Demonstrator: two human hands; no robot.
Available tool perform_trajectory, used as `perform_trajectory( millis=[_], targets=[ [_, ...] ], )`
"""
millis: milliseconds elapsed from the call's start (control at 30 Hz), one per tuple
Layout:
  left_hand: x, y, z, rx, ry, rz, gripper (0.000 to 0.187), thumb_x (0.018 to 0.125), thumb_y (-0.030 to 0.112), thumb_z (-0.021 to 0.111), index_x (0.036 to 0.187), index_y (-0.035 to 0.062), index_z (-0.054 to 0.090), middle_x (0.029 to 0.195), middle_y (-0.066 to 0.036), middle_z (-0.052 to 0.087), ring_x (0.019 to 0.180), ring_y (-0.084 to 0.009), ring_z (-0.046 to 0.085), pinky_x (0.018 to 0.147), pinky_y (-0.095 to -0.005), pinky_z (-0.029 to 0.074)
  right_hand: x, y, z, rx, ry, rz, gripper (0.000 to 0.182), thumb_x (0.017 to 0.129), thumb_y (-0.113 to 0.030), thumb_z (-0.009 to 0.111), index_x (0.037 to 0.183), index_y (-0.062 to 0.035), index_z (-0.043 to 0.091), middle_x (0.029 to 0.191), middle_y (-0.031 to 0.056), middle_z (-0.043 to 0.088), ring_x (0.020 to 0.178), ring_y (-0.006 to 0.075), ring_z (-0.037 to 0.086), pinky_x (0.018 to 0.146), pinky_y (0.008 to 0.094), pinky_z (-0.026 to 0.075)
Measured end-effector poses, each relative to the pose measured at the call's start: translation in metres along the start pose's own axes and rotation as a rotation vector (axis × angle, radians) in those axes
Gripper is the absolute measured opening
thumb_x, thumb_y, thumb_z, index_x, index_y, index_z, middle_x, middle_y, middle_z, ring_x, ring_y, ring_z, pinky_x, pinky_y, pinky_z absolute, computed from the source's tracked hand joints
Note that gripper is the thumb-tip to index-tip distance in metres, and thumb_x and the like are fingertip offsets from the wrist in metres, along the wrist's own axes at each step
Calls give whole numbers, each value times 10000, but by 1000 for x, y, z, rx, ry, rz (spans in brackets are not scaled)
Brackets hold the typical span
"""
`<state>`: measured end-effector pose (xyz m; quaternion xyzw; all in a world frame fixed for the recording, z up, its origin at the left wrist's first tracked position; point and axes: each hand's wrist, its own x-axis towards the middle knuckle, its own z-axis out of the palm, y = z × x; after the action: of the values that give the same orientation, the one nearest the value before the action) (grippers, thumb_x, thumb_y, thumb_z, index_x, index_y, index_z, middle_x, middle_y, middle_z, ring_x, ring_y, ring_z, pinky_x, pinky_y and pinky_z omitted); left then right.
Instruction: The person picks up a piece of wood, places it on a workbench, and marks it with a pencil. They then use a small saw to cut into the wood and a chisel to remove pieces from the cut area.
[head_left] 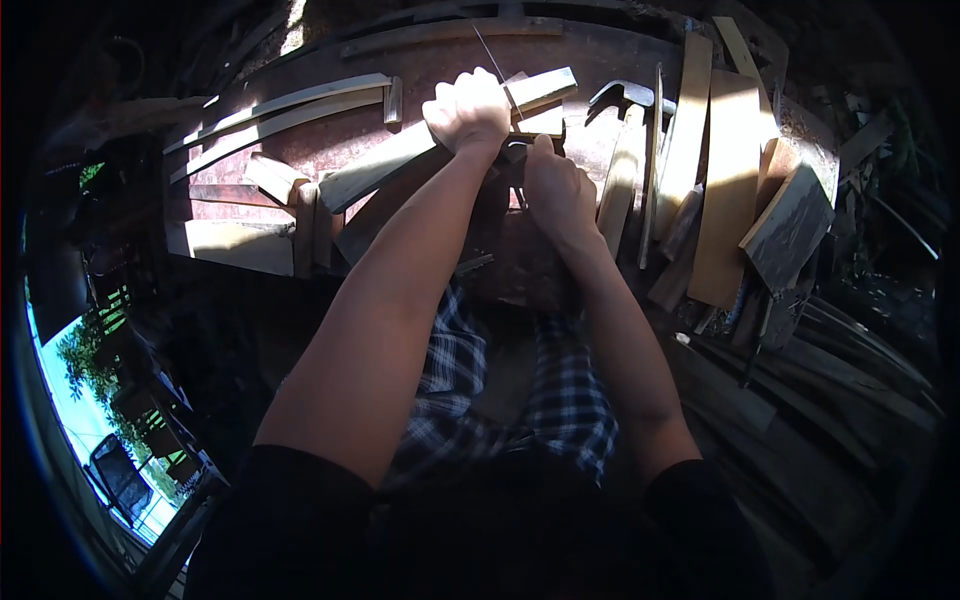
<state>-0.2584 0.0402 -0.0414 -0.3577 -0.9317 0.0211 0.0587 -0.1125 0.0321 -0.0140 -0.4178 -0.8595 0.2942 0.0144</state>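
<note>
A long wooden bar lies slantwise across the workbench, its far end up and to the right. My left hand is closed around the bar near its middle. Just right of that hand, a thin saw blade stands across the bar. My right hand is closed on the saw's handle, mostly hidden by the fingers, on the near side of the bar. Under the bar, beside the blade, is a short pale block.
A claw hammer lies right of my right hand, beside several long boards. Thin curved strips and short wood pieces lie at the bench's left. A dark square board leans at the right edge.
</note>
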Motion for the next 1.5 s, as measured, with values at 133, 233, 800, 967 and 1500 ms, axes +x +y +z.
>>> perform_trajectory(
  millis=[133, 233, 800, 967, 1500],
  targets=[
    [-2, -5, -1, -5, 12, 47, 161, 845, 311, 552, 892, 177, 627, 888, 6, 657, 894, -232, 625, 727, -427, 471, -61, 9, -13, 22, -97, 87, 181, 982, -229, 423, 971, -54, 466, 686, 240, 645, 703, 447, 652, 624, 534, 514],
    [0, -2, -6, 2, -39, 46, 170, 861, 314, 540, 911, 183, 637, 922, 10, 664, 926, -232, 622, 751, -410, 469, -56, 4, -11, 12, -114, 119, 186, 982, -231, 424, 962, -51, 467, 690, 241, 647, 699, 448, 652, 621, 531, 516],
    [2, 2, -16, -48, -101, 20, 178, 854, 279, 535, 930, 178, 661, 953, -7, 667, 981, -228, 599, 802, -423, 442, -5, -4, -1, 28, -30, 43, 203, 990, -251, 419, 972, -53, 460, 678, 232, 644, 690, 434, 657, 600, 533, 511],
    [2, 4, -13, -42, -107, 23, 172, 850, 281, 543, 917, 178, 662, 939, -6, 668, 979, -226, 595, 787, -429, 438, -12, 5, 3, 53, -13, 54, 191, 984, -247, 422, 978, -59, 451, 686, 227, 646, 695, 451, 648, 620, 551, 504],
    [8, 1, -1, -49, -102, -41, 195, 858, 298, 524, 949, 181, 649, 944, -6, 669, 920, -250, 624, 728, -466, 468, -44, 12, -18, 32, -89, 85, 128, 892, -141, 479, 939, -22, 486, 725, 238, 665, 739, 409, 681, 637, 506, 535]
  ],
)
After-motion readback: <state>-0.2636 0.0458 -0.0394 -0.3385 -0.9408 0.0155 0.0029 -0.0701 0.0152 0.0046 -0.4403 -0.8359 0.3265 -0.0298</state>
